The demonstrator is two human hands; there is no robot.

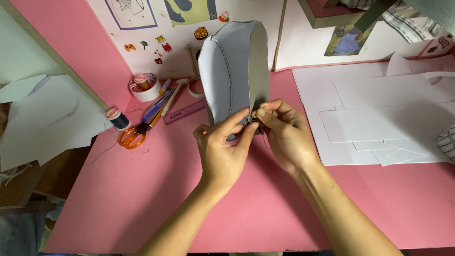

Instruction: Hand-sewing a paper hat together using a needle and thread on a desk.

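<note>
Head view: both hands' fingers (246,121) pinch the upright grey sheet (232,71); colourful stickers (163,47) dot the wall.

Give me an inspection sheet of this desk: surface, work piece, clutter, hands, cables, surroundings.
Surface: pink desk.
Job's things: grey sheet piece, curved, upright, stitch line along its edge.
Clutter: orange scissors, thread spool, tape roll, pens, white sheets on the right.
Grippers: left hand and right hand both pinch the piece's lower edge.
Cables: nothing seen.
Surroundings: wall with stickers.
</note>
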